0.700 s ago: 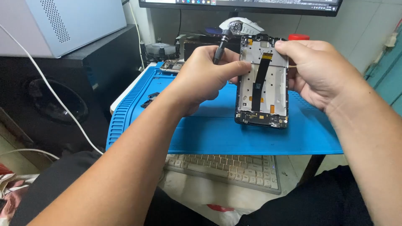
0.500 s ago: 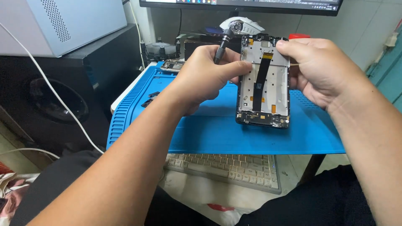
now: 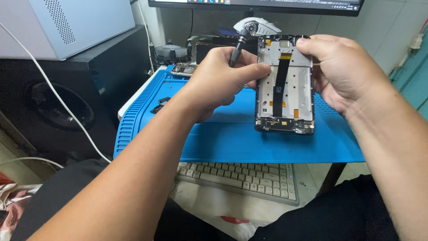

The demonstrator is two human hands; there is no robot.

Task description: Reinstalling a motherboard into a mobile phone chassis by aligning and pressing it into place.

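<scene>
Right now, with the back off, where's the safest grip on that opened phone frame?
Probably the long side edges of the opened phone frame, coming from the right, as the right hand does now. The frame is held upright above the blue mat, its open back with the black flex cable facing the camera. The left hand holds a screwdriver at the left edge, so that side is taken.

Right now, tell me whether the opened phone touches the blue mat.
Apart. In the head view both hands hold the opened phone raised, with bare blue mat showing below its lower edge.

Blue ribbed mat; silver-white phone frame, black ribbon cable; black screwdriver.
</scene>
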